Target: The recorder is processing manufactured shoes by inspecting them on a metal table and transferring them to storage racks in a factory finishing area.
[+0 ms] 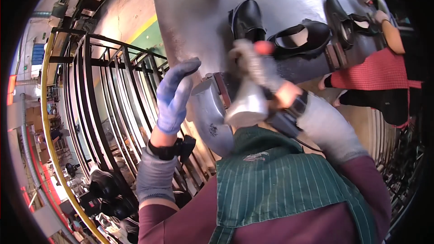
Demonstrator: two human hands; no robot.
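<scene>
My left hand (174,92), in a blue glove, is raised with its fingers spread and holds nothing. It hovers just left of a grey rounded machine housing (210,119). My right hand (257,65), in a grey glove with red fingertips, is blurred by motion over the housing. Right below it is a pale silvery object (246,104); the blur hides whether the hand grips it. Beyond the hands, a black closed shoe (247,18) and a black strapped shoe (300,39) lie on the grey table (194,13).
A black metal rack (104,95) with curved bars stands to my left, with dark shoes (106,190) near its base. Another black shoe (341,20) lies at the table's far right. A person in a red checked garment (375,70) stands there, one hand (382,16) on the table.
</scene>
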